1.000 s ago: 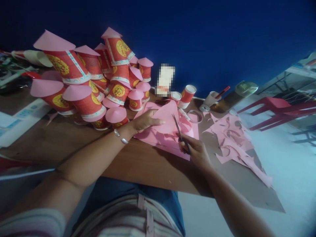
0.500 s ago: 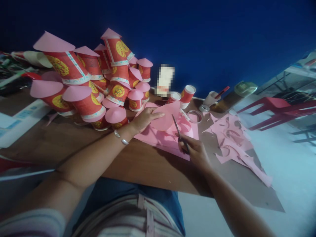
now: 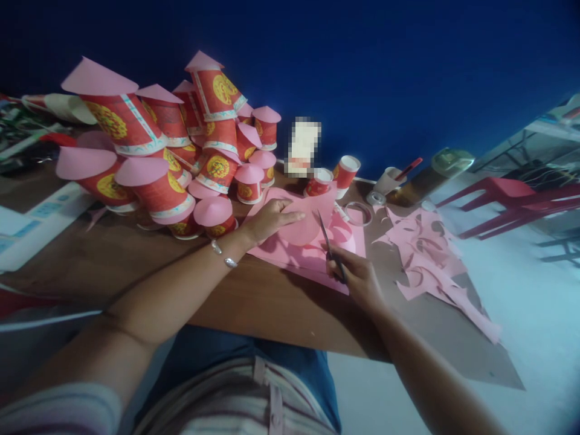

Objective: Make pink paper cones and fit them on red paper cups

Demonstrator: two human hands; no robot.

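Observation:
My left hand (image 3: pixel 272 222) pinches a piece of pink paper (image 3: pixel 302 228) between thumb and fingers, above the work surface. In my right hand (image 3: pixel 356 273) is a pair of scissors (image 3: pixel 327 238) with dark handles, its blades pointing up at the right side of that paper. Whether the blades are parted I cannot make out. Beneath both hands lie larger pink sheets (image 3: pixel 290 263), with curled cut pieces on top. A roll of tape (image 3: pixel 357 213) rests just beyond the sheets.
Red paper cups with pink cone tops (image 3: pixel 156 187) are piled at the left of the brown table (image 3: pixel 235 296). Pink scraps (image 3: pixel 426 254) cover its right side. Two red cups (image 3: pixel 347 172), a holder with a red pen (image 3: pixel 389 180) and a bottle (image 3: pixel 430 175) stand behind. Red stools (image 3: pixel 502 199) are beyond.
The pink paper in my left hand has tilted slightly, its upper edge a little further right and lower. My hands and the scissors have barely shifted.

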